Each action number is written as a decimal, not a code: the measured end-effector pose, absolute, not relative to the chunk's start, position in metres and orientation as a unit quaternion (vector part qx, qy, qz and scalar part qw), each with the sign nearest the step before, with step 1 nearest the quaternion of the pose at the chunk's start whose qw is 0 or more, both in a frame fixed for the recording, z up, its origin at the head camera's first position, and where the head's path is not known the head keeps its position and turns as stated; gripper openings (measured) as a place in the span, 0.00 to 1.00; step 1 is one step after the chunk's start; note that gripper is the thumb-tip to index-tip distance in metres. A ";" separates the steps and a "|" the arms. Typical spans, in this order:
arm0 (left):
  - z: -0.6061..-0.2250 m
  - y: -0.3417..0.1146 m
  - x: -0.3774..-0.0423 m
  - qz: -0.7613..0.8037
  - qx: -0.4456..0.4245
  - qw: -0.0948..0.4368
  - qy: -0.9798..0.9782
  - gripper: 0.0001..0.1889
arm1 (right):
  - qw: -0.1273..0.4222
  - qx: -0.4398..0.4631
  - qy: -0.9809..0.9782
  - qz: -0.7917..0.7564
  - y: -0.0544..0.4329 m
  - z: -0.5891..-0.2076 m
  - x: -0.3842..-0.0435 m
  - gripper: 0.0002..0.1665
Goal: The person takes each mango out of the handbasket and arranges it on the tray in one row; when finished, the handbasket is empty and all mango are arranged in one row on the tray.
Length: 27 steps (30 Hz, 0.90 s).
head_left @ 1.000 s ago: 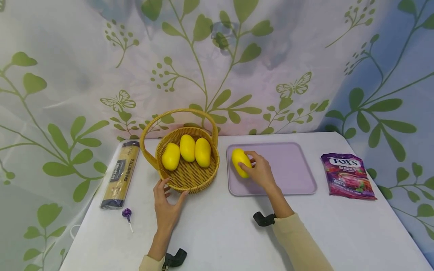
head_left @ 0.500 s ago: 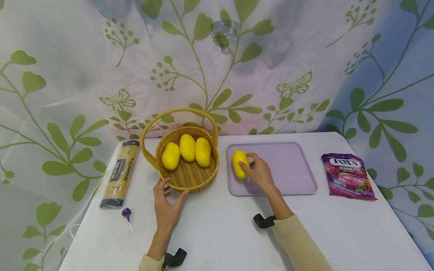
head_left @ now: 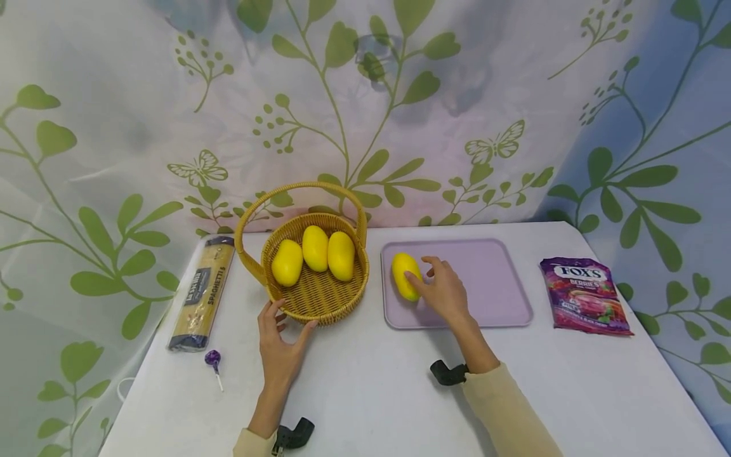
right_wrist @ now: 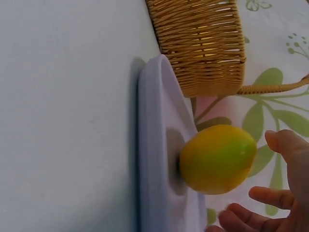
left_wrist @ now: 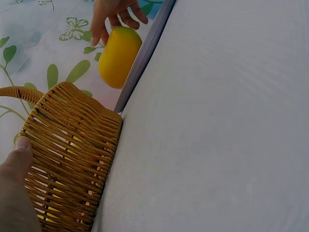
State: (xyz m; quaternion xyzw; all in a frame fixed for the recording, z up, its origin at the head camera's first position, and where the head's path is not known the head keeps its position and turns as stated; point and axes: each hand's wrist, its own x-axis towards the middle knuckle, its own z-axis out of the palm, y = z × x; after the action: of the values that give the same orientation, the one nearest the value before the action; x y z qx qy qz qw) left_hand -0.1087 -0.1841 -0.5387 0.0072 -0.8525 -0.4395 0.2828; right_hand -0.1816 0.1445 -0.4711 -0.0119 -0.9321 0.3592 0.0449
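A yellow mango [head_left: 406, 277] with a greenish end rests on the left part of the lilac tray [head_left: 485, 304]. Over it hovers my right hand [head_left: 447, 293]; in the right wrist view thumb and fingers are spread, with a gap to the mango [right_wrist: 217, 159]. My left hand [head_left: 282, 346] rests against the near side of a wicker basket [head_left: 320, 311], fingers and thumb spread apart. In the left wrist view its thumb [left_wrist: 17, 162] touches the basket's wall near the rim; the other fingers are hidden there. Inside the basket lie three yellow mangoes [head_left: 315, 249].
Left of the basket lies a spaghetti pack [head_left: 204, 293], with a purple lollipop [head_left: 213, 359] nearer me. A purple candy bag [head_left: 585, 297] lies right of the tray. The basket's tall arched handle [head_left: 297, 186] stands up. A patterned cloth [head_left: 491, 89] hangs behind the white table [head_left: 371, 393].
My right hand has let go of the mango on the tray; its fingers have spread and drawn slightly right, away from it. The left hand and basket have stayed put.
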 end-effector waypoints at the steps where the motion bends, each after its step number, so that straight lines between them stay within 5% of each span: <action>1: -0.538 -0.184 -0.109 -0.440 0.008 0.282 -0.852 0.41 | 0.057 -0.011 -0.937 0.345 0.144 -0.468 -0.181 0.39; 13: -0.536 -0.184 -0.108 -0.441 0.010 0.280 -0.853 0.42 | 0.144 0.171 -0.902 0.369 0.089 -0.410 -0.174 0.38; 18: -0.537 -0.185 -0.110 -0.438 0.011 0.284 -0.853 0.42 | 0.118 0.267 -0.887 0.357 0.055 -0.415 -0.188 0.41; 27: -0.536 -0.184 -0.108 -0.449 0.008 0.275 -0.850 0.41 | 0.047 0.290 -0.901 0.318 0.025 -0.444 -0.224 0.47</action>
State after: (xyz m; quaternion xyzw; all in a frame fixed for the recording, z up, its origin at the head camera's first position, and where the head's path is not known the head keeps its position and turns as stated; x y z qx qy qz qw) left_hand -0.1083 -0.1835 -0.5364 0.0085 -0.8505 -0.4486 0.2746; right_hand -0.2242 0.0245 -0.4436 0.2903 -0.9014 0.3179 0.0465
